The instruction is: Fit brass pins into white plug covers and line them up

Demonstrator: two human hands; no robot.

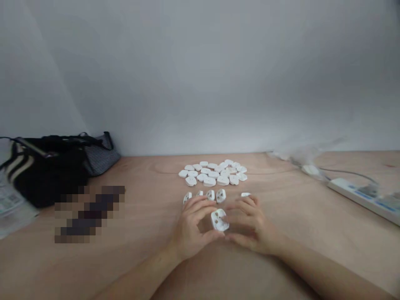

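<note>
The left hand and right hand are grasping a white plug between curled fingers, the plug sitting just above both thumbs, near a row of plugs.

A plain pale wall rises behind the wooden worktop in front of me. Over on my left, a black bag with pale stripes leans against a grey striped pouch, and printed paper lies partly under the bag at the worktop's edge. Just nearer the middle sits a long dark object, too pixelated to make out. On my right, a white power strip lies at an angle, its grey cable running back toward a crumpled clear plastic bag by the wall.
</note>
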